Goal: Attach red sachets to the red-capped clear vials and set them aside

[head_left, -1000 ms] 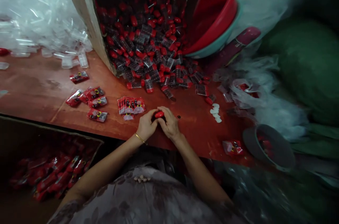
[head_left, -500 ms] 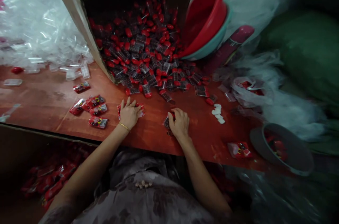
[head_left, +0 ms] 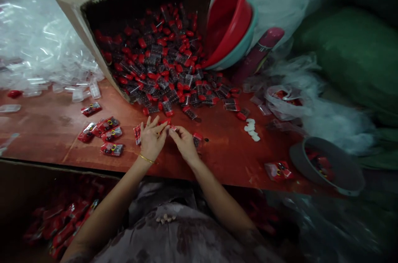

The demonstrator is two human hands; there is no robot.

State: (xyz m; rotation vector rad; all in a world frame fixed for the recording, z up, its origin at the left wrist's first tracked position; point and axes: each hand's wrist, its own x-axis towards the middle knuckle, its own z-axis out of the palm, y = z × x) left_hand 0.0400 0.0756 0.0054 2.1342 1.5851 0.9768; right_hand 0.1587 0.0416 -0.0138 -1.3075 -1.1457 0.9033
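Observation:
My left hand [head_left: 152, 140], with a gold bangle at the wrist, is over red printed packets [head_left: 137, 134] at the middle of the table; its thumb and forefinger meet on a small red wrapper [head_left: 164, 124]. My right hand [head_left: 184, 142] pinches the same wrapper from the right, fingertips touching those of my left hand. Just right of it lies a clear container with dark contents and a red cap [head_left: 197, 140]. Several flat red packets [head_left: 112, 149] rest left of my hands. Behind them, many red-capped containers [head_left: 161, 76] spill from a tipped cardboard box [head_left: 70, 18].
Clear empty containers [head_left: 46, 47] are heaped at the left. Behind right stand a red basin [head_left: 226, 18], a teal basin [head_left: 248, 43] and a maroon bottle [head_left: 261, 51]. White pieces [head_left: 251, 130], a red packet [head_left: 279, 170] and a grey bowl [head_left: 329, 167] are at the right.
My right hand has left the dark container and moved left to my left hand, where it pinches the red wrapper. My left hand's thumb and forefinger have closed on it. The view has shifted slightly.

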